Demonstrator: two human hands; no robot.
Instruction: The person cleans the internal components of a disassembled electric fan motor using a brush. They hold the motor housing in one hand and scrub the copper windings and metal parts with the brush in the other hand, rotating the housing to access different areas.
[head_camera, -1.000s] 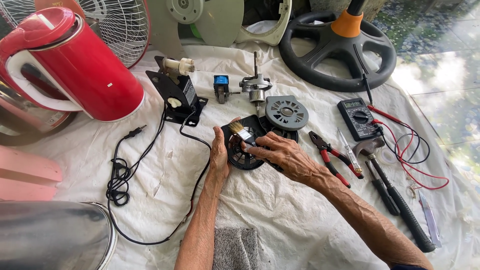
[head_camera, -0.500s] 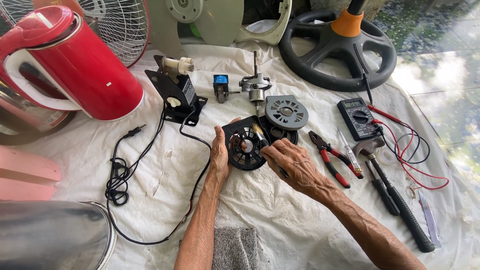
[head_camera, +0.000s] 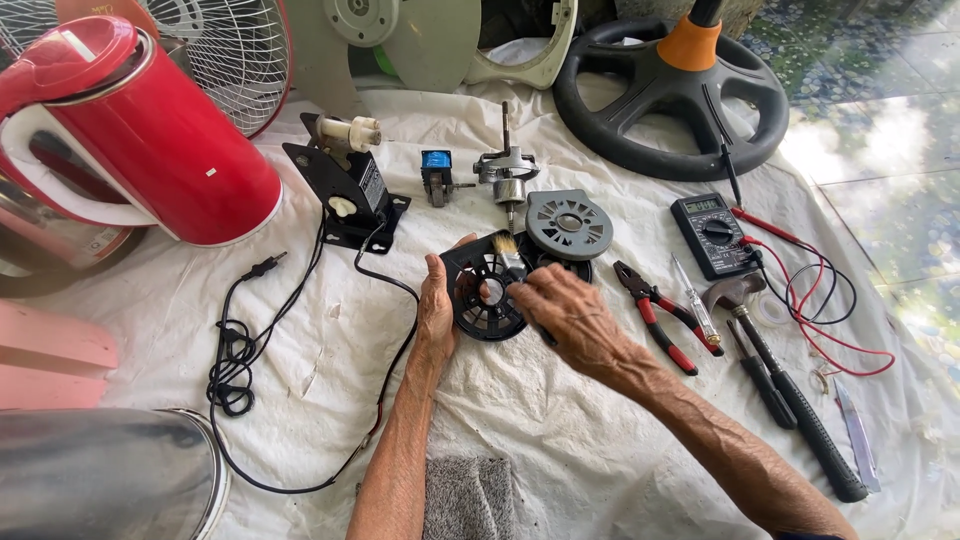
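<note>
Brush now on the black cover

Since a second ago the right hand (head_camera: 570, 320) has brought a small brush (head_camera: 510, 258) onto the round black motor cover (head_camera: 487, 290), seemingly pinching its handle; left hand (head_camera: 437, 305) grips the cover's left rim, mid-cloth (head_camera: 560, 450)

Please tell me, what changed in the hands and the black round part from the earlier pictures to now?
The right hand drew in over the black round vented cover, and its small brush now points at the cover's upper edge. The left hand tilted the cover more upright. The grey vented disc and red-handled pliers stayed put.
</note>
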